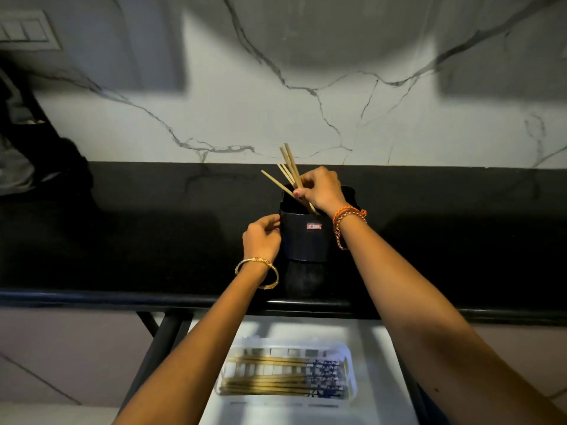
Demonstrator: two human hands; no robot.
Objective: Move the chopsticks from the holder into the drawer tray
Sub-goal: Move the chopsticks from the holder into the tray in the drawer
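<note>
The room is dim, and the black counter [122,228] swallows most detail. Light falls brightest on the marble wall [306,118], where large soft-edged shadows sit at the top and both sides. My forearms are evenly lit, without glare. The open drawer [377,363] below glows pale and washed out (its tray [351,384] looks slightly smeared). The wide lens bows the counter edge, and the far left corner is murky and blurred.
</note>
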